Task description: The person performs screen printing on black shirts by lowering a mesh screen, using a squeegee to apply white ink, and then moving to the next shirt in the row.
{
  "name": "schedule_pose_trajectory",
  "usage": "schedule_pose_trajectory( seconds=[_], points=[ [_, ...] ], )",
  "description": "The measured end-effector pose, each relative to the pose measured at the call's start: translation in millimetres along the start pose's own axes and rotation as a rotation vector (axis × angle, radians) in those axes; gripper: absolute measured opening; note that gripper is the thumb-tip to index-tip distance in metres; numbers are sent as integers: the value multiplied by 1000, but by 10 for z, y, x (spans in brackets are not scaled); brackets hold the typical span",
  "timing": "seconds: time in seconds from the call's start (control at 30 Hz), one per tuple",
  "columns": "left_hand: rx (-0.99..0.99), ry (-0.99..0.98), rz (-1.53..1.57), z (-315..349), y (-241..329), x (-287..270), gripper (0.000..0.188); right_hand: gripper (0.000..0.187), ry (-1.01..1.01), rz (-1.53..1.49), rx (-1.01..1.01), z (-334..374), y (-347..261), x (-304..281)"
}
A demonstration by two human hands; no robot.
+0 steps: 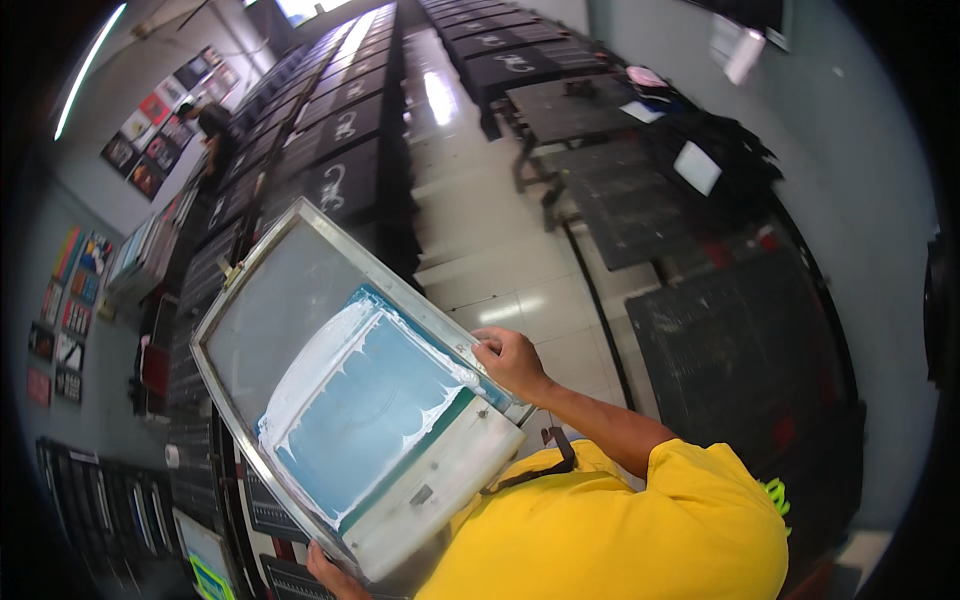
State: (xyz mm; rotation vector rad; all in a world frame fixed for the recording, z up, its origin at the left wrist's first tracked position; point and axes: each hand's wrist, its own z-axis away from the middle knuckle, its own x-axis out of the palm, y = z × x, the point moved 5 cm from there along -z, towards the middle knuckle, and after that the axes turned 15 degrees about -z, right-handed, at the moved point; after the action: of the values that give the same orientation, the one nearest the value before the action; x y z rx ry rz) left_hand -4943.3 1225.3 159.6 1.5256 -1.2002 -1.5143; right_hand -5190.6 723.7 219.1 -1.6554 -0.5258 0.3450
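I carry a screen printing frame [243, 430] with a metal rim, tilted in front of my body. My right hand [513, 364] is closed round its right edge. Down at the lower left corner, my left hand [334, 574] grips the rim, its fingers partly hidden under the frame. A thick band of white ink [318, 362] curves over the blue area of the mesh [365, 420], with streaks along its sides. Across the near end lies a wide whitish squeegee [440, 488] with a green blade edge, touching the mesh. Neither hand is on the squeegee.
Long rows of black printing tables [345, 120] run away on the left, with more black tables [735, 340] on the right. A tiled aisle [470, 240] lies between them. Dark cloth [725, 150] and a white sheet [697, 168] rest on the right. Another person [212, 130] stands far left.
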Motion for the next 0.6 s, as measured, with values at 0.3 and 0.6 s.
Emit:
schedule_pose_trajectory(
  seconds=[0.3,0.6],
  points=[
    [-149,261,-111,861,773,297,39,35,-172,-85,85,-581,296,-72],
    [-235,467,-267,1420,960,480,41,27,-296,-87,111,-1066,471,4]
  ],
)
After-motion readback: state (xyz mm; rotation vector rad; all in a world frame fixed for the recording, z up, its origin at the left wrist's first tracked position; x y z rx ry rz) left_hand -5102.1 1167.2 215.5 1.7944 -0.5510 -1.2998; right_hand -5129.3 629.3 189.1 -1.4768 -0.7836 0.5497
